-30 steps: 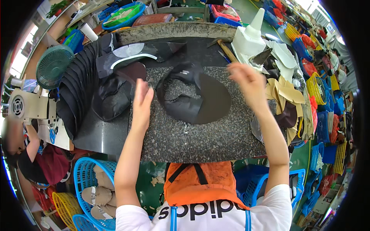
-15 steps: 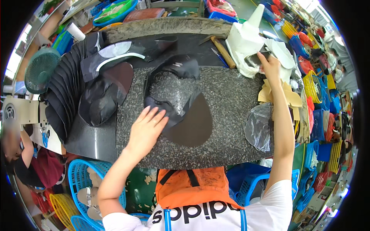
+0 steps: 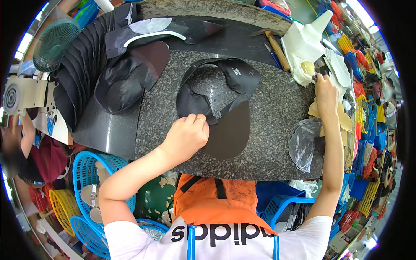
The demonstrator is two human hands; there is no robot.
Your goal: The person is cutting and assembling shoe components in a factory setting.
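The left hand [image 3: 188, 136] had its fingers bent down, touching the near edge of a black looped piece [image 3: 185, 104]; its thumb was hidden, so I could not tell whether it pinched. That piece lay mid-counter [image 3: 271, 125], its dark brown rounded flap [image 3: 232, 138] toward the person. The right hand [image 3: 327, 91] was closed around a small dark object [image 3: 315, 78], mostly hidden, just beside a white spouted container [image 3: 297, 41] with pale yellow stuff [image 3: 307, 67] in its open part. Below, a blue basket [image 3: 79, 186] held beige shoe parts [image 3: 89, 195], and a blue crate [image 3: 272, 209] held dark flat pieces [image 3: 291, 222]
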